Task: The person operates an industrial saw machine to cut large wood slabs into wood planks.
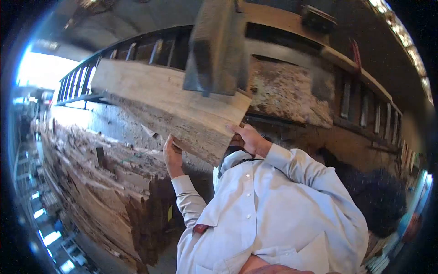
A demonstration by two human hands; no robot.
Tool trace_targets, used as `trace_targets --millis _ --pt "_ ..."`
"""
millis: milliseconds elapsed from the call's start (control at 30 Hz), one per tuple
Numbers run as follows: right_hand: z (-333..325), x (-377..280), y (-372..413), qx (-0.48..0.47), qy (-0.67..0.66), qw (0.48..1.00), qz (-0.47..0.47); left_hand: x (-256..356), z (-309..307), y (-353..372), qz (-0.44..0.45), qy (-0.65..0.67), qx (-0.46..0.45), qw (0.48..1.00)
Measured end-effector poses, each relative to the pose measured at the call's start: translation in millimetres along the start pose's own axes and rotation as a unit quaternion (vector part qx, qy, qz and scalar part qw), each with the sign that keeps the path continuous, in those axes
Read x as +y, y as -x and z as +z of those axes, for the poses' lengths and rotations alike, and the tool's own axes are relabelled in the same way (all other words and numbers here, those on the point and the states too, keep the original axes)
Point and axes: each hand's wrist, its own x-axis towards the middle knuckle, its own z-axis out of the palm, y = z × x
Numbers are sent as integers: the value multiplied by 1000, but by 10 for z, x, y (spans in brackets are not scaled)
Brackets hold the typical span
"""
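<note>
A long, pale wooden plank (pixel 159 86) with a rough, bark-like edge slants across the upper middle. My left hand (pixel 173 156) is at its lower rough edge, fingers bent around that edge. At the plank's near end, my right hand (pixel 247 138) grips the corner, thumb on the pale face and the other fingers partly hidden. The plank's far end points to the upper left. A grey metal machine part (pixel 216 50) hangs over the plank's top face; whether the two touch cannot be made out.
Stacked rough boards (pixel 91 182) fill the lower left. A slatted roller frame (pixel 157 51) runs behind the plank and on to the right. Right of the machine part lies a surface covered in wood debris (pixel 289 89). A dark, unclear shape (pixel 378 196) is at the right.
</note>
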Motion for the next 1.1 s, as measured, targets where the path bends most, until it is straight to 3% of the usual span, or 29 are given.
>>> trace_targets --millis 67,133,233,333,400,533,667,767,800,867,900,1000,1100 --pt "-201 -76 57 4 -28 999 -33 -339 -281 -204 15 -104 -70 992" --pt "-369 -231 226 49 -36 996 -61 -529 -91 -170 26 -152 -120 981" --pt "-803 -414 412 97 -110 986 -83 -864 440 25 -38 -99 -168 980" --pt "-1135 -565 583 118 -208 963 -128 -1060 1039 355 -43 -158 -186 969" --pt "-1400 -635 634 128 -250 945 -170 -1266 1420 530 -73 -107 -226 966" --pt "-1912 -1012 736 158 -157 929 -295 -1790 1845 545 -134 -63 -277 949" --pt "-2212 -1622 850 153 -118 915 -354 -1988 2516 642 -158 -18 -314 936" --pt "-2353 -2023 913 258 128 837 -466 -2097 2922 574 -152 -36 -284 946" --pt "-2482 -2149 863 238 127 804 -530 -2111 3063 572 -143 -50 -276 949" --pt "-2683 -2231 748 193 122 732 -642 -1904 3214 556 -191 -246 -360 879" --pt "-2411 -2340 1026 292 40 763 -575 -1821 3230 562 -212 -340 -394 827" --pt "-2666 -2200 1065 365 131 753 -531 -1875 3049 572 -170 -367 -404 821" --pt "-2725 -1827 1047 444 310 712 -447 -1888 2718 666 -181 -371 -392 822"
